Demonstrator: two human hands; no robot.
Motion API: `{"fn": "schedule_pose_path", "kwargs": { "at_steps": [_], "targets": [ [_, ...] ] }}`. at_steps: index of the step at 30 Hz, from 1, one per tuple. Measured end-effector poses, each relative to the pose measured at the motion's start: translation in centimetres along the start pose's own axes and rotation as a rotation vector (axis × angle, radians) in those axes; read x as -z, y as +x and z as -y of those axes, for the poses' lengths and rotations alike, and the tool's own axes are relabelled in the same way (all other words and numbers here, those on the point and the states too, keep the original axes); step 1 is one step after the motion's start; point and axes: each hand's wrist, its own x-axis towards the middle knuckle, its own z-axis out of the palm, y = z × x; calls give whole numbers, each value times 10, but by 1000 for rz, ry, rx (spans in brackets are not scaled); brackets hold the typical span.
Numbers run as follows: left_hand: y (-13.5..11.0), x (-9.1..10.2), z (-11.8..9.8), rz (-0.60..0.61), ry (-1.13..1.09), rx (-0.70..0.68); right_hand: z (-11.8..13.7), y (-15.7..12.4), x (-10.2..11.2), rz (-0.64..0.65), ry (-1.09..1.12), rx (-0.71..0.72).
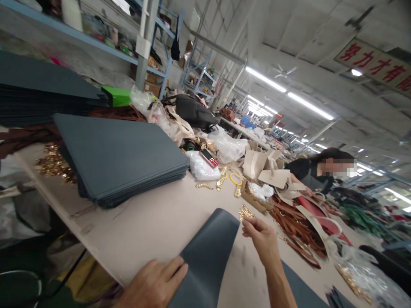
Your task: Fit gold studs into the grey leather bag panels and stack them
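A dark grey leather-like sheet (208, 252) lies curved on the beige worktable (154, 222) in front of me. My left hand (154, 284) rests on the sheet's near left edge, fingers flat and together. My right hand (258, 235) hovers past the sheet's far end, fingertips pinched on small gold metal fittings (245, 211).
A thick stack of grey sheets (118, 158) sits at the left, with gold hardware (53, 164) beside it. Farther along lie a red phone (209, 158), plastic bags (226, 147), beige bag parts (263, 167) and brown straps (295, 226). A seated person (311, 171) works at the right.
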Motion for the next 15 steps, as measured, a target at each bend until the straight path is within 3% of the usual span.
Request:
{"fn": "schedule_pose_path", "kwargs": {
  "at_steps": [2,4,9,15],
  "targets": [
    [0,7,-4,59,-85,43,21,-29,-17,117,270,13],
    [0,11,-5,81,-129,41,40,-54,-40,275,370,18],
    [-3,16,-5,58,-134,19,64,-84,-85,537,221,74],
    [-3,15,-4,37,-194,10,79,-82,-88,606,22,171]
  ]
}}
